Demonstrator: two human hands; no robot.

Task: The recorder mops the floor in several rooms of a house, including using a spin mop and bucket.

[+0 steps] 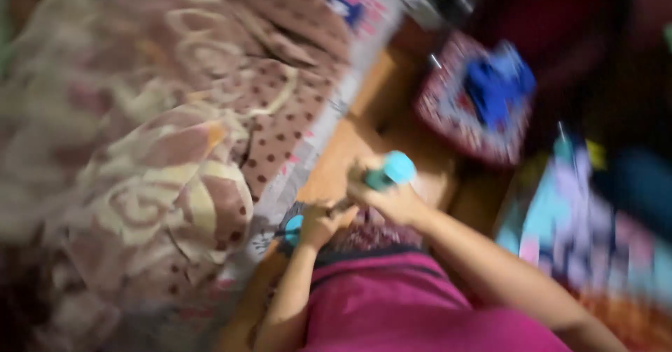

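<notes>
Through heavy blur we cannot make out details, yet we see our right hand (pixel 388 194) gripping a teal-handled tool (pixel 388 172) with a pale blue end and our left hand (pixel 318 222) clenched around a small teal piece (pixel 294 230), both just beside the floral quilt (pixel 161 142).

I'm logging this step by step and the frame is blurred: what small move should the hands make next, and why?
Probably hold steady: the right hand grips a light-blue, tube-like thing, the left hand pinches something blue just below; blur hides how they meet.
</notes>
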